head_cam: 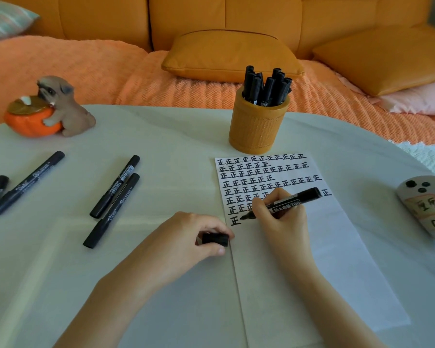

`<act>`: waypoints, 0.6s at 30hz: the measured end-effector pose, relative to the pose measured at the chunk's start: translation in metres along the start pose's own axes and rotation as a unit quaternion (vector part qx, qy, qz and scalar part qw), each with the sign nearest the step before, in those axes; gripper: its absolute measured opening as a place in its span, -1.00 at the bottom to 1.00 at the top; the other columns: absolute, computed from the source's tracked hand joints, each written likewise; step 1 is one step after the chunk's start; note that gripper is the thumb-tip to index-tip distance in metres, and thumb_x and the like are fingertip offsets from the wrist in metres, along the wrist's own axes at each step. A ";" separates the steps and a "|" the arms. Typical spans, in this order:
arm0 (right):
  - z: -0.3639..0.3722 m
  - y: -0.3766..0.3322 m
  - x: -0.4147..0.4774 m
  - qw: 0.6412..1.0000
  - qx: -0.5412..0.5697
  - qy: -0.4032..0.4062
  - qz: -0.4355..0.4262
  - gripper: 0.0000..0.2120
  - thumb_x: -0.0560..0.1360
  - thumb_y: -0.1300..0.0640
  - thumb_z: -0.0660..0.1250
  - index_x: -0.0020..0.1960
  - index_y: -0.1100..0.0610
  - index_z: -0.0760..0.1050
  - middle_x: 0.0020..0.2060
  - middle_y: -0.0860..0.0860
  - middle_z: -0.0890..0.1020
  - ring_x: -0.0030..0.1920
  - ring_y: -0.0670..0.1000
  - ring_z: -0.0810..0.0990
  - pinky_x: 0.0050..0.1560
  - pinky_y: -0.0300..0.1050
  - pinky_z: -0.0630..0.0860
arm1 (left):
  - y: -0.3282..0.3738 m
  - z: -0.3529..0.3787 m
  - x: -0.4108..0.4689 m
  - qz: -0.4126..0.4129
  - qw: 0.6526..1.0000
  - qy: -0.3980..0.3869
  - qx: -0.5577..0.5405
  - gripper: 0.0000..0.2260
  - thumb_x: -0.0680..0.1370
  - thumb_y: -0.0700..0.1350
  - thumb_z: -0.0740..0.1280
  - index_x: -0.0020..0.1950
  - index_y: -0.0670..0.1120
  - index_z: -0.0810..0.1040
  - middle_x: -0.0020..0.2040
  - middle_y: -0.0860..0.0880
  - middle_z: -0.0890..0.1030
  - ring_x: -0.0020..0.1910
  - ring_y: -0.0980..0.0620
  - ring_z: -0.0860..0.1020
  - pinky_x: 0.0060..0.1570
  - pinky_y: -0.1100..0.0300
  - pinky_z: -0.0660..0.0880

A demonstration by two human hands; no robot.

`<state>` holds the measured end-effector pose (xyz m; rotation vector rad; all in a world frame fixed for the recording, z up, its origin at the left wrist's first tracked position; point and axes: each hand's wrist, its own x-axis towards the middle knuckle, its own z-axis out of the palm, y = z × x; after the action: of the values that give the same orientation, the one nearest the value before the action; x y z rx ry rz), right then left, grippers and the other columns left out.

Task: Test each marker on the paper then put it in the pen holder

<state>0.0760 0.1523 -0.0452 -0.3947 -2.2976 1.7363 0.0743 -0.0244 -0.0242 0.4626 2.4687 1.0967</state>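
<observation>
The right hand [281, 217] has its fingers curled round a black marker [290, 202], its tip touching the paper [337, 247]. The left hand [186, 237] pinches the cap [215, 239] beside the paper. The pen holder [258, 124] stands just behind the paper, full of markers.

The right hand [284, 222] grips an uncapped black marker [302, 196], tip touching the white paper sheet [349, 259]; the left hand [186, 234] pinches a black cap [215, 239] at the sheet's left edge.
</observation>
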 end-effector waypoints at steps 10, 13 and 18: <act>-0.015 -0.020 0.002 0.962 0.255 -0.037 0.089 -0.76 0.48 0.12 0.37 -0.33 0.14 0.44 -0.50 0.01 0.44 -0.48 -0.02 0.37 -0.47 -0.28 0.36 | 0.008 -0.004 0.001 0.012 0.987 0.131 -0.091 -0.81 0.40 -0.07 0.47 -0.06 0.18 0.61 -0.18 0.20 0.66 -0.23 0.25 0.58 -0.21 0.50 0.39; -0.010 -0.021 -0.001 0.967 0.236 -0.047 0.081 -0.65 0.47 0.15 0.39 -0.46 0.04 0.43 -0.54 0.01 0.44 -0.51 0.00 0.35 -0.46 -0.24 0.33 | 0.011 -0.002 0.002 0.009 0.986 0.129 -0.102 -0.82 0.39 -0.06 0.48 -0.08 0.09 0.54 -0.21 0.23 0.67 -0.27 0.21 0.57 -0.23 0.47 0.39; -0.006 -0.024 -0.005 0.972 0.224 -0.052 0.055 -0.65 0.46 0.15 0.40 -0.43 0.06 0.35 -0.46 0.12 0.28 -0.50 -0.02 0.21 -0.49 -0.24 0.17 | 0.015 0.001 0.002 0.003 0.984 0.141 -0.108 -0.82 0.37 -0.06 0.49 -0.16 0.06 0.49 -0.20 0.28 0.66 -0.32 0.15 0.57 -0.25 0.43 0.41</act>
<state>0.0808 0.1497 -0.0206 -0.3514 -1.8899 2.3041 0.0746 -0.0135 -0.0142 0.2624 2.5417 1.5038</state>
